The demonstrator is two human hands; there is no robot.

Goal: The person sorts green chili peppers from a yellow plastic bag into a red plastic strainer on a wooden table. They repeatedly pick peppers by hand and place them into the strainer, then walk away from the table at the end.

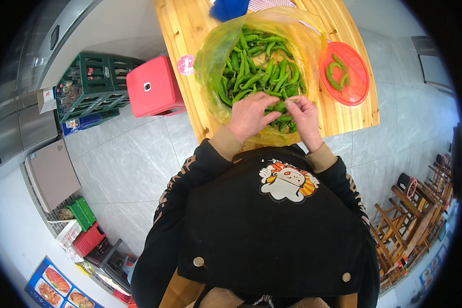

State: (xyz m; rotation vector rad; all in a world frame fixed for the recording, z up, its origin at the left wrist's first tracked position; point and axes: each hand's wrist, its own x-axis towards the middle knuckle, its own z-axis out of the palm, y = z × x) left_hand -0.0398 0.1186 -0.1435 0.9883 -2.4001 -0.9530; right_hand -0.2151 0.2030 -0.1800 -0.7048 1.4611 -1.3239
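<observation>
A yellow plastic bag [308,34] lies wide open on the wooden table, with many green chili peppers [250,73] inside. Over its near edge, my left hand [254,114] has its thumb and fingers around a green pepper [279,107]. My right hand [303,115] pinches the stem end of that pepper between thumb and forefinger. To the right of the bag, a red plastic basket [362,94] holds several green peppers [333,79].
Around the wooden table [364,117] are a red stool [150,86] and green bottle crates [96,81] on the left. A blue item [229,9] lies at the table's far side. Wooden chairs [404,223] are stacked at lower right.
</observation>
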